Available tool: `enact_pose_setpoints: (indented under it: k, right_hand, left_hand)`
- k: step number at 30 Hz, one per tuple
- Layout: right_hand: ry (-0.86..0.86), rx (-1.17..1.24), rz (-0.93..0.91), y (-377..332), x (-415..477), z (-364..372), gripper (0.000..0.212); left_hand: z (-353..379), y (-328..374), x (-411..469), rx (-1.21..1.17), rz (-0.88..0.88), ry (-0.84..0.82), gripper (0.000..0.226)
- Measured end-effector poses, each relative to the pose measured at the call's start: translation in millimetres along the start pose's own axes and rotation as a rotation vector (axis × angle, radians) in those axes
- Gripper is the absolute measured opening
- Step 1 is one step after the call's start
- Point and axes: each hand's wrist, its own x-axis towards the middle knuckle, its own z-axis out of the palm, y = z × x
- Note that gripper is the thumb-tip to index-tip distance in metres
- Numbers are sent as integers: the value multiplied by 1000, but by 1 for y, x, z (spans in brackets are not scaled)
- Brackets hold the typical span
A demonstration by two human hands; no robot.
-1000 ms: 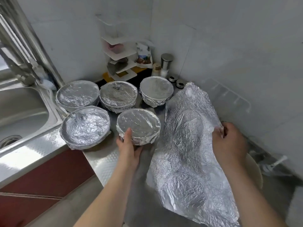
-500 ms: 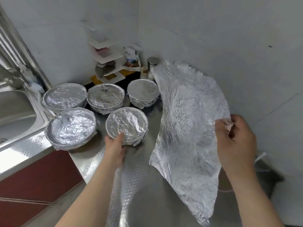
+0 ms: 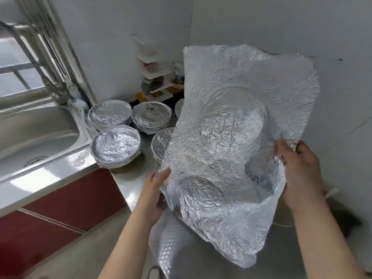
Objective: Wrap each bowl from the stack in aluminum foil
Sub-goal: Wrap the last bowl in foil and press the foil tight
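Note:
A large crumpled foil sheet hangs in the air over the steel counter, held between both hands. My right hand grips its right edge. My left hand holds the sheet's lower left edge. Behind the sheet, several foil-wrapped bowls stand on the counter: one at the front left, two at the back, and one half hidden by the sheet. A further bowl peeks out at the back.
A steel sink with a tap lies to the left. A white corner rack with small items stands against the wall. A pale plate rim shows under my right wrist. Red cabinet fronts are below the counter.
My left hand left the near wrapped bowl and took hold of the foil's lower left edge. The sheet was lifted off the counter and spread between both hands, now covering the right bowls.

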Motion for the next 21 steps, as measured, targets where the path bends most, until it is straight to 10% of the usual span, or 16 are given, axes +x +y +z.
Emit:
enact_pose_setpoints:
  k: [12, 16, 21]
  right_hand:
    - [-195, -326, 129, 94, -10, 29, 4]
    - [-246, -548, 79, 115, -17, 33, 48]
    - [-599, -1080, -439, 122, -46, 7, 102]
  left_hand:
    - [-116, -26, -71, -19, -1, -156, 59]
    - [-133, -39, -76, -20, -14, -82, 60]
    - [-131, -42, -78, -47, 8, -35, 54]
